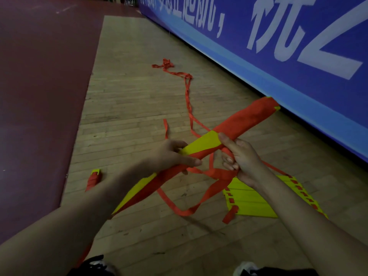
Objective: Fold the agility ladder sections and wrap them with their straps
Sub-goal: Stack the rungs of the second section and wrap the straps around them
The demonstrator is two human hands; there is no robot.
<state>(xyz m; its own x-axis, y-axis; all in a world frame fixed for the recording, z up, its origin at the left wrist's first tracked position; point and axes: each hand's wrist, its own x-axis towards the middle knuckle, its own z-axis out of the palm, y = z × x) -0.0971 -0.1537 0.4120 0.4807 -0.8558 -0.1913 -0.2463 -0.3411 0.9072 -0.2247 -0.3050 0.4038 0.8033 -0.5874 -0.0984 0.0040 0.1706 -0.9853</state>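
Item under inspection: a folded ladder bundle (249, 116) of yellow rungs partly wound in red webbing. It is held clear of the wooden floor (129, 96) at mid-view and lies along a slant from 7 o'clock to 2 o'clock.

Left hand (171, 156): its fingers (189, 161) are curled round the bundle just at 9 o'clock of centre, gripping it firmly.

Right hand (239, 158): the thumb lies over the top of the bundle at the edge of the wound part. The fingers (229, 161) are curled tight below it, pinching the red strap (189, 100). From this grip the strap drops in loose loops towards 6 o'clock. A further length trails across the floor towards 12 o'clock and ends in a tangled heap.

Other ladder parts: a flat ladder section (251, 202), yellow rungs side by side with red webbing along both edges, lies on the floor at 4 o'clock, partly hidden by the right forearm. A small wound bundle (94, 179) lies on the floor at 8 o'clock, just beside the maroon mat (39, 76).

Surroundings: a blue banner (278, 46) with white lettering stands along the floor from 12 to 3 o'clock. Two shoes (95, 263) show at 6 o'clock.
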